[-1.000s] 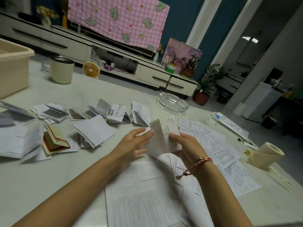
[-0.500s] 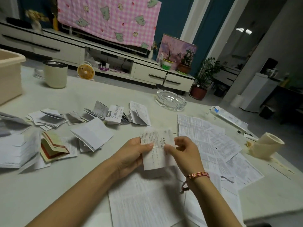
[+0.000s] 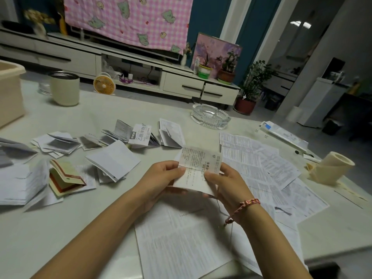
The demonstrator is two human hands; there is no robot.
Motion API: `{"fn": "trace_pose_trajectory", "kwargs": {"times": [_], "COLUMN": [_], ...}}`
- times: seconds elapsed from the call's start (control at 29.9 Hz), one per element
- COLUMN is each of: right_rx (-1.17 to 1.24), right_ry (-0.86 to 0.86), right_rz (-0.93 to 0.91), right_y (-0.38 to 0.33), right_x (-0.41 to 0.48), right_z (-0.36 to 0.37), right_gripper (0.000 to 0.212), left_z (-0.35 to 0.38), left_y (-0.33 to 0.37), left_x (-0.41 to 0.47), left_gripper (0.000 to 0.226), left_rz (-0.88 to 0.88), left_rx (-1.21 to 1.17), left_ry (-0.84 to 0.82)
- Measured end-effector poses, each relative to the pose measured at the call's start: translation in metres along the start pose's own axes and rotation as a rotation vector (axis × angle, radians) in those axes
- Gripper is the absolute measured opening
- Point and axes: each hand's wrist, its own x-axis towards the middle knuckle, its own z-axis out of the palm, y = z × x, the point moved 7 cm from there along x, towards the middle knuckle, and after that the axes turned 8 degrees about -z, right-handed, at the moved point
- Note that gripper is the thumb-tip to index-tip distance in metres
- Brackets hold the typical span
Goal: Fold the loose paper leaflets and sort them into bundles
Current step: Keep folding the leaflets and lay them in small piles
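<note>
From the head view, the left hand [image 3: 161,178] and right hand [image 3: 225,184] each pinch a side of a printed leaflet [image 3: 198,168], held above the white table [image 3: 96,115]. It looks creased across the middle, perhaps half folded. Folded leaflets [image 3: 112,146] lie to its left, flat sheets [image 3: 261,164] to its right.

light: dim, cool | shadows: soft | edges: wide-angle bowed | background: soft, slightly blurred
</note>
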Motion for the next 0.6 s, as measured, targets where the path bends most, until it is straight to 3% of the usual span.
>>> {"fn": "trace_pose_trajectory", "kwargs": {"times": [0.2,0.27,0.37,0.47,0.54,0.6], "right_rx": [0.006,-0.102,-0.239,-0.409,-0.468,-0.469], "right_ry": [0.077,0.086,-0.067,-0.150,-0.092,-0.033], "right_rz": [-0.043,-0.184,-0.273,-0.288,-0.366,-0.393], "right_y": [-0.001,-0.012,-0.017,-0.015,-0.024,-0.030], "right_x": [-0.001,-0.003,-0.002,-0.002,-0.004,-0.003], "right_z": [-0.006,-0.008,0.001,0.007,0.007,0.004], "right_gripper": [0.043,0.045,0.039,0.032,0.009,0.012], "left_z": [-0.003,-0.008,-0.008,-0.007,-0.009,-0.009], "left_y": [0.000,0.001,0.007,0.016,0.021,0.022], "left_x": [-0.001,0.000,-0.001,-0.003,-0.006,-0.006], "left_gripper": [0.013,0.032,0.057,0.043,0.027,0.017], "left_rz": [0.025,0.074,0.185,0.294,0.362,0.393], "left_rx": [0.023,0.023,0.031,0.108,0.218,0.330], "left_ry": [0.068,0.121,0.088,0.091,0.145,0.194]}}
